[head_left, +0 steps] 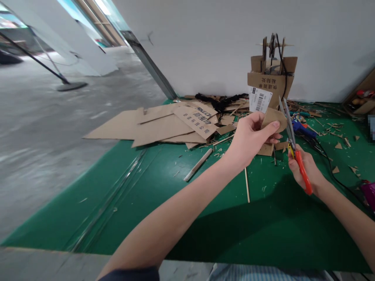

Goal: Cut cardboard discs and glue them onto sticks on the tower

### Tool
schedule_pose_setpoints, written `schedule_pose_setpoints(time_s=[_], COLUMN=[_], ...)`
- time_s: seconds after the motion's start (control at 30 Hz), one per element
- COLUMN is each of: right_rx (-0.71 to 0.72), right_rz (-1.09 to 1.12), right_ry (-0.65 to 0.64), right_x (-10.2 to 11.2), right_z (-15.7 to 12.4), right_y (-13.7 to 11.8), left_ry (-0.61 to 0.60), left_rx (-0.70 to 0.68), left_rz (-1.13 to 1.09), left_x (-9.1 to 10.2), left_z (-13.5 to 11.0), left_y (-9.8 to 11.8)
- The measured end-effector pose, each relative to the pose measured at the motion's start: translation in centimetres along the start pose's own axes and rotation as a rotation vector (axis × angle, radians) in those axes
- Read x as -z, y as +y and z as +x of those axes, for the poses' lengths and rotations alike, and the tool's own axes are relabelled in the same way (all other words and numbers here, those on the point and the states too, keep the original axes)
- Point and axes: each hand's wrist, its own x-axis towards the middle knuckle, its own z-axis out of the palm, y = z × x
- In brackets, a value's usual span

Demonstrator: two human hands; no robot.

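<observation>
Cardboard piece (273, 118) and scissors (293, 138) side by side, just in front of the upright cardboard box (272, 84).

The left hand (249, 134) pinches the piece between thumb and fingers, covering part of the box's lower front; the right hand (307, 166), in front of the box and to its right, is closed around the red handles, the blades slightly parted beside the piece's right edge, though contact I cannot tell. Left of the box, flat cardboard sheets (164, 127) reach over toward the tabletop's (146, 210) left edge; right of it lie a blue tool (303, 128) and scattered scraps. Well in front of the box, open green runs to the near edge, while behind it the wall (211, 47) limits room.
</observation>
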Motion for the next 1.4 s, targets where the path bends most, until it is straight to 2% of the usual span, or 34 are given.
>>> schedule_pose_setpoints(time_s=[0.23,0.43,0.6,0.77,0.9,1.4], right_rx=[-0.023,-0.012,0.026,-0.014,-0.008,0.006], right_rz=[-0.062,-0.157,-0.043,0.09,0.101,0.12], right_ry=[-0.031,0.002,0.012,-0.03,-0.051,-0.077], right_x=[0.8,0.8,0.2,0.0,-0.1,-0.5], right_z=[0.2,0.2,0.0,-0.2,-0.2,-0.2], right_y=[0.3,1.0,1.2,1.7,1.4,0.7], left_ry=[-0.022,-0.044,-0.012,0.006,0.044,0.044], left_rx=[-0.022,-0.034,-0.012,-0.002,-0.02,0.015], left_rz=[0.092,0.153,0.1,0.097,0.113,0.078], left_x=[0.5,0.6,0.7,0.7,0.5,-0.2], left_z=[0.1,0.1,0.1,0.2,0.2,0.0], left_y=[1.0,1.5,1.8,1.9,1.5,0.2])
